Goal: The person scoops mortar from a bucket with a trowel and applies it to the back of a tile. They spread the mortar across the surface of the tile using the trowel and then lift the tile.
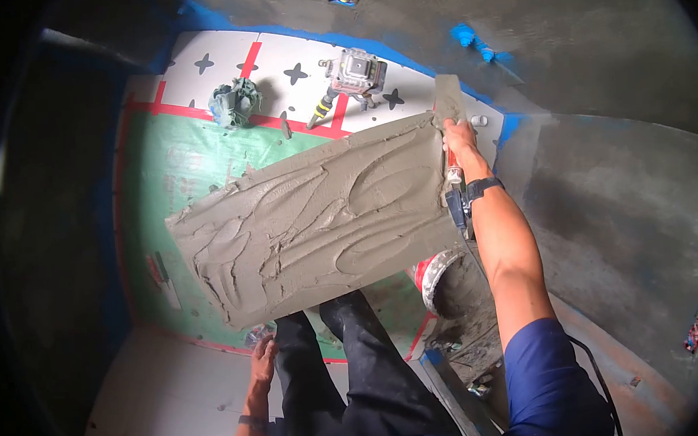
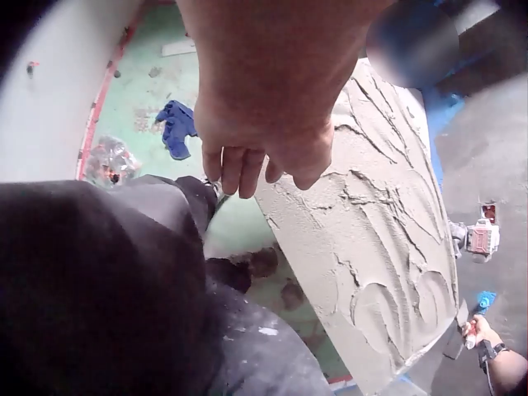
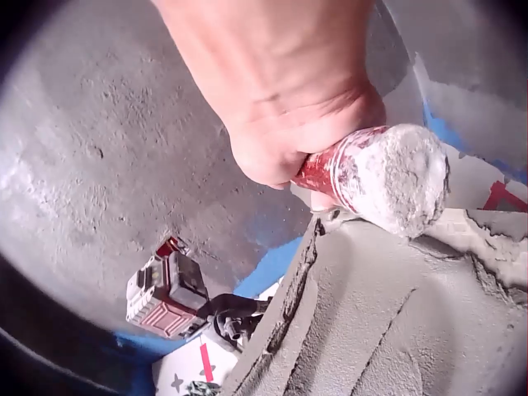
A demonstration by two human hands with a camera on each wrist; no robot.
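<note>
A large slab (image 1: 309,220) is coated with grey mortar in wavy ridges; it also fills much of the left wrist view (image 2: 371,231). At its right end my right hand (image 1: 462,141) grips the red handle (image 1: 453,164) of a trowel, whose mortar-smeared blade (image 1: 448,98) lies at the slab's edge. In the right wrist view, my right hand (image 3: 289,132) wraps the handle, its crusted end (image 3: 404,181) toward the camera. My left hand (image 1: 263,361) hangs near the slab's lower left corner, holding nothing visible; the left wrist view shows its fingers (image 2: 239,169) loosely bent.
A mortar-caked bucket (image 1: 441,284) stands right of the legs. Beyond the slab are a work light (image 1: 358,72) on a stand and a crumpled bag (image 1: 234,102). Another tool (image 1: 163,281) lies on the green floor covering (image 1: 145,214) at left. Grey walls (image 1: 619,193) enclose the right side.
</note>
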